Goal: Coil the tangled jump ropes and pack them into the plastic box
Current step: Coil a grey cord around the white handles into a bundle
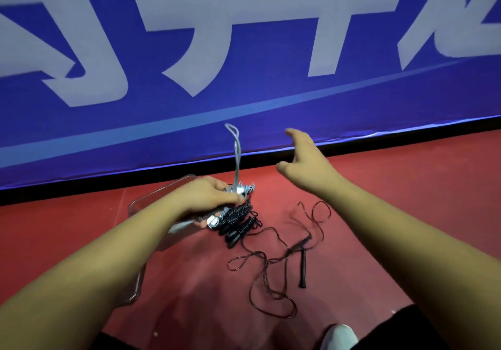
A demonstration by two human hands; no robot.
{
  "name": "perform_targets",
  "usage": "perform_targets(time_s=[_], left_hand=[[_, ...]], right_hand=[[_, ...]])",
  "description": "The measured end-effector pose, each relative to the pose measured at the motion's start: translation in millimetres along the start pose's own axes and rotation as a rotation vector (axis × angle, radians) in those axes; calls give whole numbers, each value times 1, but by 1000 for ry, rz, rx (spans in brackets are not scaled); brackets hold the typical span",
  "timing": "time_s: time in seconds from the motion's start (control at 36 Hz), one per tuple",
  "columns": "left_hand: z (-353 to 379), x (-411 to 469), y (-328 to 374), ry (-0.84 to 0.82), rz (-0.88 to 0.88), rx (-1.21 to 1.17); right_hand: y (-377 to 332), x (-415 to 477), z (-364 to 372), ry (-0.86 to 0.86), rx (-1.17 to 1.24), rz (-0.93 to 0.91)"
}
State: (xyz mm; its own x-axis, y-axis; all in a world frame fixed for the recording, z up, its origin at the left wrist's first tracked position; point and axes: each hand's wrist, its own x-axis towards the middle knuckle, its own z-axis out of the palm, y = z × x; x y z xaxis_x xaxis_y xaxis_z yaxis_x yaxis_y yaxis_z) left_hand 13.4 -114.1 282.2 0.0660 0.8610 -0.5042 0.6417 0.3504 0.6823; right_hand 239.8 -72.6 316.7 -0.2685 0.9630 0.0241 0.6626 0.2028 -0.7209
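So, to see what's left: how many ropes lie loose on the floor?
1: a dark rope sprawled on the floor, right of the box. The left hand holds a bundle; its count is unclear.

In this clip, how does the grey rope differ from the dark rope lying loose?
The grey rope is pale; the dark rope is nearly black. The grey rope is bundled in the left hand with one loop standing upright, while the dark rope sprawls in loose tangles on the floor, touched by neither hand. Both are thin cords.
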Motion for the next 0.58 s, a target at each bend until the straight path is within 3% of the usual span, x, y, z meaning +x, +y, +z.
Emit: perform_targets(time_s=[0.11, 0.22, 0.28, 0.39, 0.47, 0.58], left_hand=[[10, -3, 8, -65, -17, 149], [18, -9, 13, -152, 3, 150], [18, -13, 15, -203, 20, 121], [16, -20, 17, -321, 38, 20], [13, -25, 16, -390, 71, -116], [13, -32, 25, -436, 158, -228]], right_hand=[[-15, -13, 5, 121, -40, -362], [-23, -20, 8, -98, -111, -600], [-20, -18, 11, -270, -209, -601], [-9, -13, 5, -419, -376, -450], [-4, -14, -7, -476, -285, -377], [2, -14, -15, -475, 44, -320]])
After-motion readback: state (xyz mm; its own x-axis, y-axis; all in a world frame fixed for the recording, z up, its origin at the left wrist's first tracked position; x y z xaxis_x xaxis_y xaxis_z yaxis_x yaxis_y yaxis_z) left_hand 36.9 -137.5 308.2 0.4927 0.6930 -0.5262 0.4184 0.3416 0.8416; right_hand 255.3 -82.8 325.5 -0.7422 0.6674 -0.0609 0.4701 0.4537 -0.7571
